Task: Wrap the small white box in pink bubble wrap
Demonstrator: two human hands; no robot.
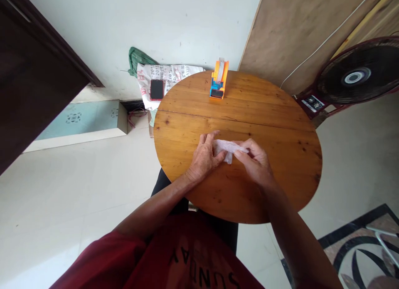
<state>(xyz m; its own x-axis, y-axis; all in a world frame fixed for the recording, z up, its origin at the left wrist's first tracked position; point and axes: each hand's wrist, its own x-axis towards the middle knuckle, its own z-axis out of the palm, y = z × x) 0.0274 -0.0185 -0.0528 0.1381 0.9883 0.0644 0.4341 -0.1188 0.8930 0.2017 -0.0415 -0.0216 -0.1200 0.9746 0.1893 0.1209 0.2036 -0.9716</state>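
A crumpled, whitish translucent wrap (230,146) lies across the middle of the round wooden table (187,114), between my two hands. My left hand (205,155) rests at its left end, thumb and fingers pressed on it. The right end is pinched between the thumb and fingers of my right hand (254,156). A short flap of the wrap hangs toward me near my left thumb. Whether anything is inside the wrap cannot be made out.
An orange and blue tape dispenser (218,81) stands at the table's far edge. Beyond the left edge, a phone (156,90) lies on a printed white sack (144,79) beside a green bag (139,58). A large fan (357,75) is at the right.
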